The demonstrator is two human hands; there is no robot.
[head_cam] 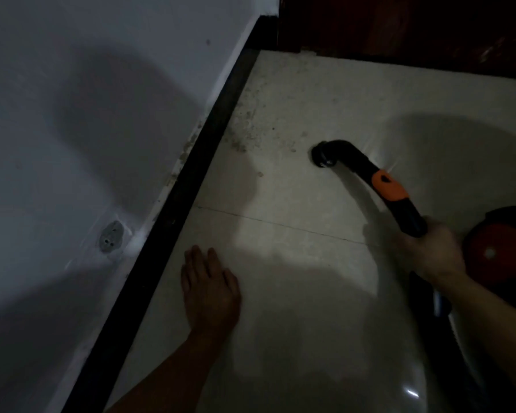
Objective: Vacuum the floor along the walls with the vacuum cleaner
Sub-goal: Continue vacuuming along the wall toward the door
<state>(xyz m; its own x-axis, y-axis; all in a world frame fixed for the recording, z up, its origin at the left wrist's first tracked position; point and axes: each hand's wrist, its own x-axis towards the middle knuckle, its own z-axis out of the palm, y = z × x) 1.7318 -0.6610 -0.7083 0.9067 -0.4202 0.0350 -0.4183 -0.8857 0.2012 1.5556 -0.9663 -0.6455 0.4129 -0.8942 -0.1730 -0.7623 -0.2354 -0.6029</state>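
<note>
Right hand (429,251) first: its fingers curl tight round the black vacuum tube (411,216), gripping it just below the orange collar (389,186). Left hand (210,289) lies out flat, palm down, fingers straight and close together, holding nothing. It sits low at the pale tiled floor (295,293), and I can't tell whether it truly presses on the tile.

From the grip the tube runs up and to the left and bends at its tip. The round nozzle end (321,156) is down at the floor, out in the open tile and well apart from the black skirting board (173,210). Speckled dirt (246,129) lies between nozzle and skirting, thickest close to the board. A thin grout line (280,223) crosses the floor between the two hands.

Behind the right hand, at the frame's right edge, sits the vacuum cleaner body (501,248), red and black, with a round red face. On the left rises the white wall (72,114), shadowed, with a small grey patch (111,236) just above the skirting. A dark wooden panel (414,25) closes off the far end of the floor
</note>
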